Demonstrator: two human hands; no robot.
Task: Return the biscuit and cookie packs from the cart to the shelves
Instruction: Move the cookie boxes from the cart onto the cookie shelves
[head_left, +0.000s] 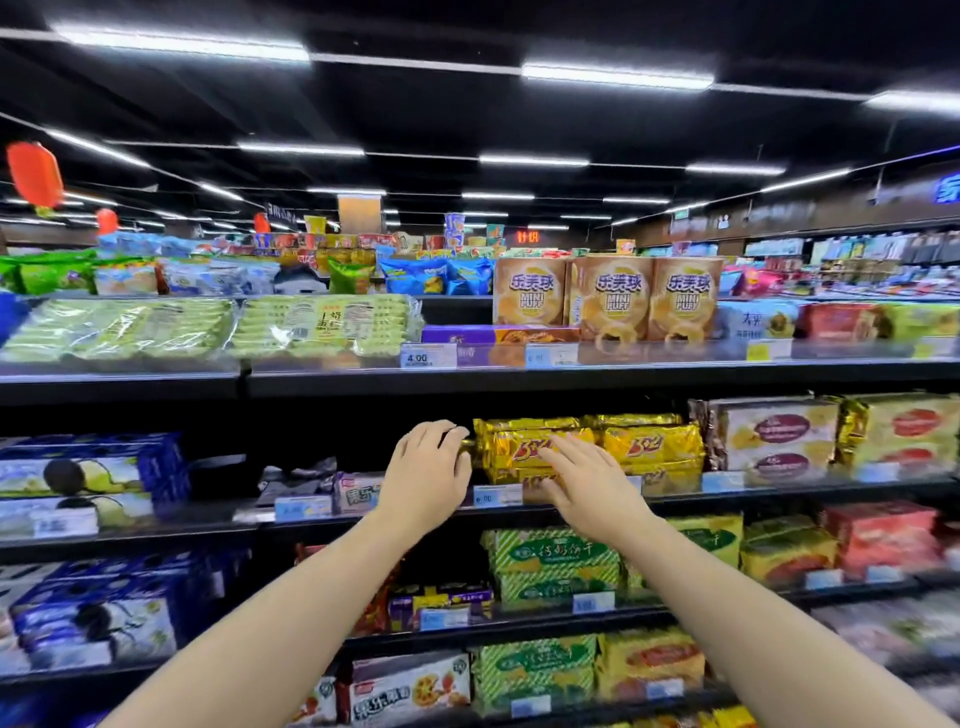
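Shelf (831, 490) holds gold biscuit packs (649, 447), left hand (426, 467) gripping, right hand (587, 483) touching.

one wide head-worn view faces the snack shelves (623, 379) straight on, close, level with the upper tiers.

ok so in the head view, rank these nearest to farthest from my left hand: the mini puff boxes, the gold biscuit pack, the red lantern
1. gold biscuit pack: middle shelf, its end in the left hand.
2. mini puff boxes: top shelf, up and to the right.
3. red lantern: hanging far off, upper left.
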